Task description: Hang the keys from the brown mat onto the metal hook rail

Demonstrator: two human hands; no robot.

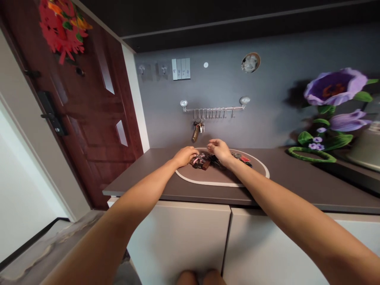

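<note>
A pile of keys and key fobs (201,161) lies on an oval brown mat (213,180) with a pale rim. My left hand (186,156) is at the pile's left side, its fingers curled onto the keys near a pink piece. Just right of it, my right hand (220,151) is raised a little over the pile with its fingers bent together. What it pinches, if anything, is too small to make out. A red item (244,158) lies among other small things beyond my right wrist. On the wall, a bunch of keys with a brown tag (195,133) hangs from a hook.
A clear rail with several hooks (214,109) is fixed to the grey wall by suction cups. Purple artificial flowers (334,89) stand at the right of the dark countertop (297,186). A dark shelf (237,19) juts overhead. A red-brown door (97,138) is on the left.
</note>
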